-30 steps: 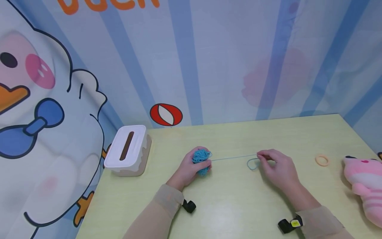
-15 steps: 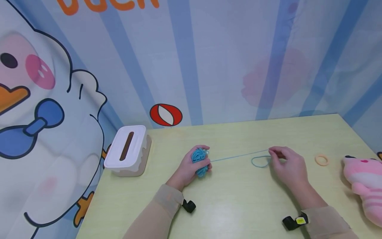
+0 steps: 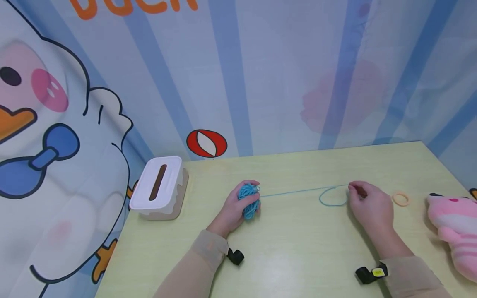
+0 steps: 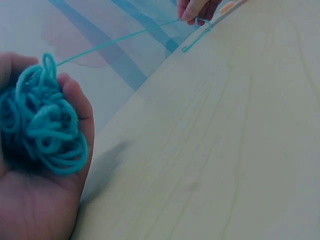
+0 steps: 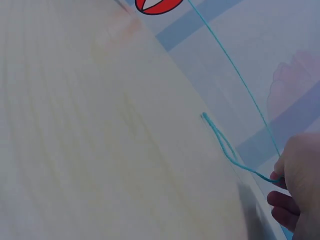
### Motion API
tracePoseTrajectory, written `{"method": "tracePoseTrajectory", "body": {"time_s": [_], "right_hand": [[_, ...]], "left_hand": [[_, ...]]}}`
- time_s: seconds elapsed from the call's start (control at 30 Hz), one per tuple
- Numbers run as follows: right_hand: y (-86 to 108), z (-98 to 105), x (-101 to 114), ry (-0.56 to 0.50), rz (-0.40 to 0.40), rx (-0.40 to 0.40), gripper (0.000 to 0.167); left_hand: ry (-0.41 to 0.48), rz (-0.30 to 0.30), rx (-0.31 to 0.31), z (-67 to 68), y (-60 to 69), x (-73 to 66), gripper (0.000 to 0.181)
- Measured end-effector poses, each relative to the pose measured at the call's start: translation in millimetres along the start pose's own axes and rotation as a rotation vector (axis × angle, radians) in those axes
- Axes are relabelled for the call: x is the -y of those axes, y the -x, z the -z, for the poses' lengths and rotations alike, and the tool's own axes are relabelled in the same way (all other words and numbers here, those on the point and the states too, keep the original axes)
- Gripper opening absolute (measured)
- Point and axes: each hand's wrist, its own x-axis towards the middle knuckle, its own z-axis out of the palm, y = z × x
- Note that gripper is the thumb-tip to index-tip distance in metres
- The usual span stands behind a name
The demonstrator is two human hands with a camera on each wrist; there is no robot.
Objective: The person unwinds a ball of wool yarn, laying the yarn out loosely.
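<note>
The left hand [image 3: 232, 209] holds a bundle of blue yarn [image 3: 247, 191], its fingers curved round the far side and the thumb laid across the front. In the left wrist view, the bundle sits in the palm as a tangle of loose loops, with 1 small loop poking up at the top. From it, 1 thin strand [image 3: 294, 193] runs straight to the right, over the table [image 3: 290, 252], to the right hand [image 3: 374, 209], which pinches it between thumb and fingertips. A slack loop [image 3: 331, 205] of the same yarn hangs from those fingertips, to their left; whether it touches the table I cannot tell. Just to the right of the right hand lies an orange ring [image 3: 401, 205]. Farther right, at the table's edge, lies a pink plush toy [image 3: 456, 227] with paler stripes. On the far left of the table stands a box [image 3: 158, 182] with a white lid and a dark slot. Behind the table hangs a blue striped backdrop [image 3: 275, 82] with a large white duck on its left
</note>
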Motion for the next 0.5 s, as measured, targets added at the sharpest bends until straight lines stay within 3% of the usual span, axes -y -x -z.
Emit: {"method": "tracePoseTrajectory", "body": {"time_s": [0.27, 0.5], "right_hand": [[0.8, -1, 4, 0.025, 0.018, 0.102, 0.028], [5.1, -7, 25, -0.049, 0.106, 0.037, 0.036]], "left_hand": [[-0.026, -0.003, 0.003, 0.5, -0.8, 1.4, 0.050], [-0.076, 0.021, -0.010, -1.2, -0.8, 0.5, 0.051]]}}
